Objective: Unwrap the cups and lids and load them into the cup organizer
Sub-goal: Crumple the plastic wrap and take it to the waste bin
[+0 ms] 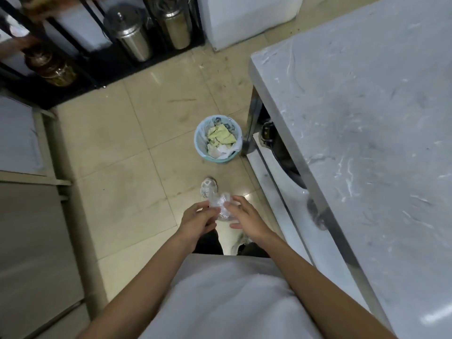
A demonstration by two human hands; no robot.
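The crumpled wad of clear plastic wrap (221, 206) sits between my two hands, out in front of my waist and above the tiled floor. My left hand (199, 217) pinches it from the nine o'clock side, fingertips closed onto the film; my right hand (244, 216) meets it from three o'clock, thumb and forefinger touching the wad while the other fingers splay loose. I read this as balling the wrapper down small so it drops as one lump rather than drifting — a judgement, since nothing here proves it.

At twelve o'clock from the wad, well apart on the floor, stands the small round pale-blue waste bin (217, 139) with its white liner, already holding yellow-green crumpled paper and some white scraps. It stands just beside the leg of the stainless-steel worktable (367, 118), which fills everything from one to four o'clock; that spot keeps it handy to the counter without blocking the aisle. My white mesh shoe (209, 187) shows just beyond the wad, toe toward the bin, which suits a walk over to discard.

Further out, at eleven o'clock, a black metal rack (102, 62) holds lidded steel canisters (132, 35). No cups, lids or cup organizer appear anywhere in view, so I cannot tell how far the loading stands.
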